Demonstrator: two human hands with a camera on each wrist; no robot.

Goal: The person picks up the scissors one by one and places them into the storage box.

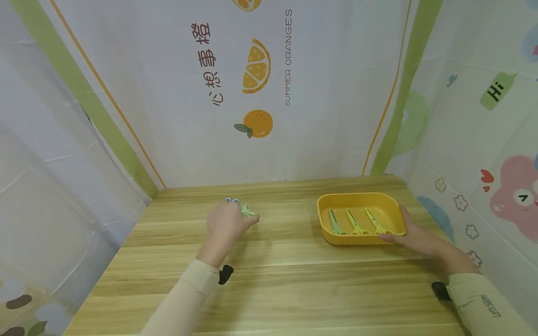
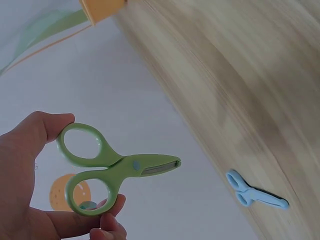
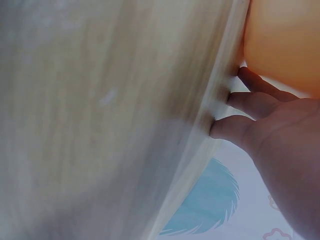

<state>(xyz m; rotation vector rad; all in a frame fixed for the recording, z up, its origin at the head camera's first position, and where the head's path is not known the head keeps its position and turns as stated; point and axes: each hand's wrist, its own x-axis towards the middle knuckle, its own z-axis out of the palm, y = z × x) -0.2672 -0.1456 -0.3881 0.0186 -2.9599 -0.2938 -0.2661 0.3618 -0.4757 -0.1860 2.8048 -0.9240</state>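
My left hand (image 1: 224, 224) pinches green scissors (image 2: 120, 167) by their two handle loops, thumb on one and fingers at the other. In the left wrist view the scissors are off the table, blades closed. Light blue scissors (image 2: 257, 190) lie on the table just beyond that hand. On the right stands a yellow plastic basket (image 1: 349, 240). My right hand (image 1: 420, 240) holds its right end, thumb at the front rim and fingers along the side. Inside, green scissors (image 1: 335, 224) and two yellow-green scissors (image 1: 356, 223) lie side by side, tips pointing back.
The wooden table (image 1: 286, 289) meets a white printed cloth (image 1: 328, 93) at the back. More cloth hangs at both sides, the right one (image 1: 458, 140) close to my right hand. The right wrist view shows the table's edge (image 3: 200, 120) beneath my fingertips.
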